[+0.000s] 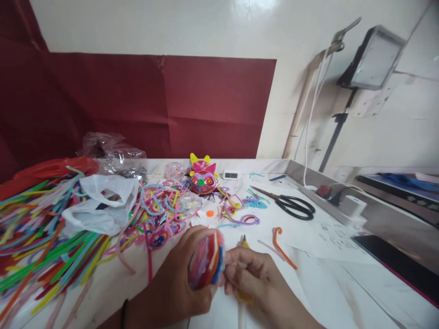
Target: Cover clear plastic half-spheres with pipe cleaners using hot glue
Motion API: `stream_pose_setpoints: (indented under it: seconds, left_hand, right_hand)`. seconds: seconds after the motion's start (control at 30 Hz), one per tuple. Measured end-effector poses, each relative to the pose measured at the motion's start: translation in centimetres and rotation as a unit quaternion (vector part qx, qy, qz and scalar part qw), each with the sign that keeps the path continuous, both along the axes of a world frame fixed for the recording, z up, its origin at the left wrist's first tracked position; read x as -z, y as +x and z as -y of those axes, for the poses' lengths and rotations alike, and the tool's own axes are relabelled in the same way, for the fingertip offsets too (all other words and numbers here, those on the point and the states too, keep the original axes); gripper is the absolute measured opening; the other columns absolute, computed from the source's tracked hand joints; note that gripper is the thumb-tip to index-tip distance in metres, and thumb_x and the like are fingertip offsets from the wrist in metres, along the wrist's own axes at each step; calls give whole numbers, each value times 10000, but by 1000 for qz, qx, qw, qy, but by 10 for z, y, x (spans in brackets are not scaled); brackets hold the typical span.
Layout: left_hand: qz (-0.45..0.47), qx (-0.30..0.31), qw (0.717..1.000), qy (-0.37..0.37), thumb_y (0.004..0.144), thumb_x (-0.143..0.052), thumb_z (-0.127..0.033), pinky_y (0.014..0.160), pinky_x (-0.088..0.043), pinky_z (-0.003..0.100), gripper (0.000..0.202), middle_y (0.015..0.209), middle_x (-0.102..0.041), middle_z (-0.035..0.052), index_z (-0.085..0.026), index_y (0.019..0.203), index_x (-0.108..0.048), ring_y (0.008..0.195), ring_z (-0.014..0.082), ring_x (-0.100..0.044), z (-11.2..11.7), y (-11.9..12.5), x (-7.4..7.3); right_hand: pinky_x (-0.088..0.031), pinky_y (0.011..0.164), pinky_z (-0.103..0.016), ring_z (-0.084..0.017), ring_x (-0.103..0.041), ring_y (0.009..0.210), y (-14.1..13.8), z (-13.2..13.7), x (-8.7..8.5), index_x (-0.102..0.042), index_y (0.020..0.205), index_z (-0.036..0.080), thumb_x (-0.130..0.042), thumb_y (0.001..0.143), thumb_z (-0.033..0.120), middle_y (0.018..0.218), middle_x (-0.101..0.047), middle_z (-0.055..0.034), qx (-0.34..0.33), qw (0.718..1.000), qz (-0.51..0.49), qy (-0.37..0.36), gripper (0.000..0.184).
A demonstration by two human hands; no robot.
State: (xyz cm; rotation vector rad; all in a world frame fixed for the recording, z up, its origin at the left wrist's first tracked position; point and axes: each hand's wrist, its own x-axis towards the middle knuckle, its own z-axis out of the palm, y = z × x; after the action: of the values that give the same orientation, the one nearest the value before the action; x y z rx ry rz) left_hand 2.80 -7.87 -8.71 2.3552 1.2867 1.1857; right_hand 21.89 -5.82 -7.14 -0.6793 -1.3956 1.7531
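Note:
My left hand [185, 274] is wrapped around a rounded craft piece [207, 260] covered in fuzzy pipe-cleaner stripes of pink, red, white, orange and blue. At the blue edge of that piece, the fingertips of my right hand [252, 278] are pinched together; what lies between them is too small to make out. Behind and below the right fingers shows a yellow tool with a pointed dark tip [244, 241], mostly hidden. Farther back sits a finished-looking mask-like figure [204, 182] with yellow and pink ears and round eyes.
Loose pipe cleaners [44, 256] and a white plastic bag [103, 203] cover the left side. Coiled pieces [164, 205] lie mid-table. Black-handled scissors [291, 204], an orange pipe cleaner [283, 249], a phone [401, 265] and a power strip [325, 201] are to the right.

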Motion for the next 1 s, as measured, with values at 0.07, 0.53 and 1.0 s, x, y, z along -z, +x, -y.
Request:
stream_pose_setpoints:
  seconds: [0.07, 0.53, 1.0]
  left_hand:
    - [4, 1, 1000, -8, 637, -621, -105, 1101, -379, 513, 829, 1379, -460, 74, -330, 1370, -305, 1304, 323, -451, -1, -1, 2]
    - [15, -14, 999, -25, 607, -625, -77, 1103, -367, 503, 834, 1374, -481, 64, -318, 1354, -343, 1293, 318, -460, 0, 0, 5]
    - [9, -9, 1000, -20, 579, -634, -57, 1119, -360, 522, 902, 1389, -461, 69, -334, 1375, -313, 1316, 329, -442, 0, 1, 8]
  right_hand:
    - [-389, 575, -229, -99, -521, 546, 0, 1, 2, -715, 736, 150, -793, 693, 468, 608, -659, -17, -1, 1000, -12, -2, 331]
    - [-366, 560, -198, -75, -471, 550, -2, 7, 4, -725, 668, 157, -816, 678, 241, 576, -591, 38, -2, 999, 27, 23, 124]
    - [-395, 572, -219, -103, -508, 589, 1, 0, 15, -639, 614, 170, -624, 699, 164, 615, -608, 17, -20, 991, 103, 83, 86]
